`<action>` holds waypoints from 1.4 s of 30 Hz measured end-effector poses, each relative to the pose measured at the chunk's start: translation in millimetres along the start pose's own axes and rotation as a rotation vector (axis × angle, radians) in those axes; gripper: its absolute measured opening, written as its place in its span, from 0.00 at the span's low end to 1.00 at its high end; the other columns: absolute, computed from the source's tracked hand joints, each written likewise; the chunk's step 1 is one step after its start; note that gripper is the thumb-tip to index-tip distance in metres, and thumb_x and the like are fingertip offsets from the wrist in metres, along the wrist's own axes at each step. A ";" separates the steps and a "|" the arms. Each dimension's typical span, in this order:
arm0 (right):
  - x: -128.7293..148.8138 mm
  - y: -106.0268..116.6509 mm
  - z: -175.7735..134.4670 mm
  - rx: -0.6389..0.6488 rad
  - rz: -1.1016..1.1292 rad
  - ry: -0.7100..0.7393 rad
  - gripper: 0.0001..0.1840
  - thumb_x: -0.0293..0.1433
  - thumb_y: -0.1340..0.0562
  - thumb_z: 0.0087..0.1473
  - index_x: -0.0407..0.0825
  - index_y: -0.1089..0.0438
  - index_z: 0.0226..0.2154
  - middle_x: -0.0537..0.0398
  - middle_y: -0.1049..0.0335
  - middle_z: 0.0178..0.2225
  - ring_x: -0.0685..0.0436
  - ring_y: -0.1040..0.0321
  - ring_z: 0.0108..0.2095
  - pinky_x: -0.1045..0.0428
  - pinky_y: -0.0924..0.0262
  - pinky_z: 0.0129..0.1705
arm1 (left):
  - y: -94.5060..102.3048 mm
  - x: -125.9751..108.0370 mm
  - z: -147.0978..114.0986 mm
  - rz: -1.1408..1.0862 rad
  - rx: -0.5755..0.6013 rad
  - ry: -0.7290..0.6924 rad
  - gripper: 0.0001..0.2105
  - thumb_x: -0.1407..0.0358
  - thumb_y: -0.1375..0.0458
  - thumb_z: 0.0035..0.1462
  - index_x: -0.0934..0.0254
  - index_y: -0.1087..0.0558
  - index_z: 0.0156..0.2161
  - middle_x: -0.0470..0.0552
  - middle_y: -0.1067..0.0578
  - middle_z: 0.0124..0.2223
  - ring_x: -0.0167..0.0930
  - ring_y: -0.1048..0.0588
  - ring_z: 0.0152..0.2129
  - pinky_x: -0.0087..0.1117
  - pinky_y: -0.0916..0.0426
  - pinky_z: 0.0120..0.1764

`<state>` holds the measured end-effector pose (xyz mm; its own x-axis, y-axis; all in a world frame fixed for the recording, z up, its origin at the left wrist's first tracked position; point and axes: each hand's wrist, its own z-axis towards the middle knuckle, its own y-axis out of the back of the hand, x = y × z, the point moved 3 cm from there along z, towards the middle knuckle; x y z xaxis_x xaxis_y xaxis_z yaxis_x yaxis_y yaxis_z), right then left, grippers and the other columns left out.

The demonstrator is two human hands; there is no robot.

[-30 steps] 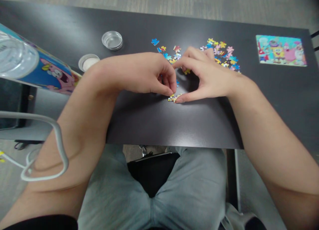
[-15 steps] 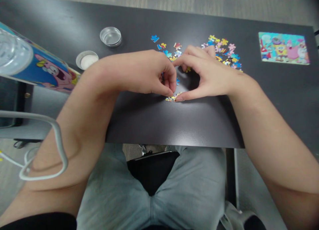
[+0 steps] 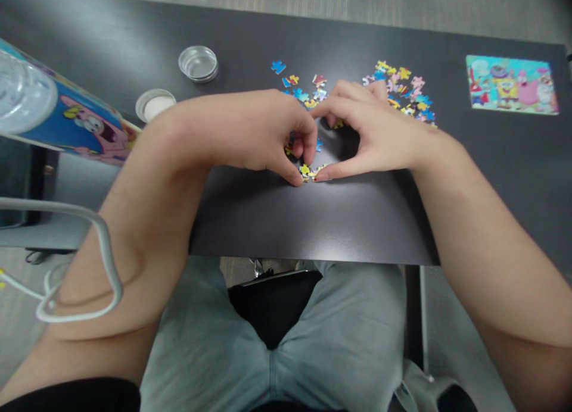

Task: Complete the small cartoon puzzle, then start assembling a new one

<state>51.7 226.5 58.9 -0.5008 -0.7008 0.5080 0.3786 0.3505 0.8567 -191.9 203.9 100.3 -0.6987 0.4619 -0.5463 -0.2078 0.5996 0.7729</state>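
Observation:
Near the front of the dark table, a few small puzzle pieces lie together, yellow and pale in colour. My left hand bends over them from the left, its thumb and forefinger closed around a yellow piece at their left end. From the other side, my right hand is spread in an arch. Its thumb tip rests on the right end of these pieces, and its other fingers reach the table farther back. A blue puzzle piece shows between the hands. More pieces are partly hidden under my left fingers.
Loose puzzle pieces are heaped behind my right hand, and others lie behind my left. A finished-looking picture card lies at the right. At the left are a round metal tin, a lid, a cartoon box and a white cable.
My left thumb has shifted slightly left and down, away from the forefinger, uncovering more of the yellow piece. My right hand has stayed nearly still.

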 end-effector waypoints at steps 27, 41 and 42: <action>0.2 5.5 -0.3 -0.032 -0.010 0.039 0.41 0.58 0.18 0.68 0.56 0.16 0.73 0.39 0.19 0.63 0.20 0.24 0.64 0.23 0.38 0.73 | 17.9 19.1 -2.8 -0.060 -0.305 0.097 0.20 0.39 0.24 0.68 0.51 0.09 0.49 0.51 0.15 0.38 0.45 0.18 0.44 0.51 0.24 0.51; -17.3 13.5 5.3 -0.359 -0.136 -0.205 0.11 0.35 0.31 0.72 0.58 0.14 0.53 0.51 0.24 0.40 0.31 0.26 0.44 0.33 0.40 0.62 | 13.0 71.9 5.9 0.187 -0.379 0.053 0.50 0.29 0.18 0.53 0.58 0.16 0.71 0.64 0.17 0.69 0.61 0.21 0.69 0.57 0.25 0.72; -17.4 13.3 5.5 -0.357 -0.137 -0.214 0.10 0.35 0.31 0.72 0.58 0.14 0.52 0.51 0.24 0.40 0.31 0.26 0.44 0.33 0.40 0.62 | 14.3 73.1 5.8 0.172 -0.391 0.051 0.47 0.30 0.18 0.54 0.58 0.15 0.69 0.63 0.17 0.67 0.58 0.20 0.66 0.56 0.24 0.72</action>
<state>61.2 246.8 62.0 -0.7007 -0.5683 0.4314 0.5240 0.0006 0.8517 -241.9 250.0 69.5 -0.7770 0.4943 -0.3898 -0.3224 0.2194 0.9208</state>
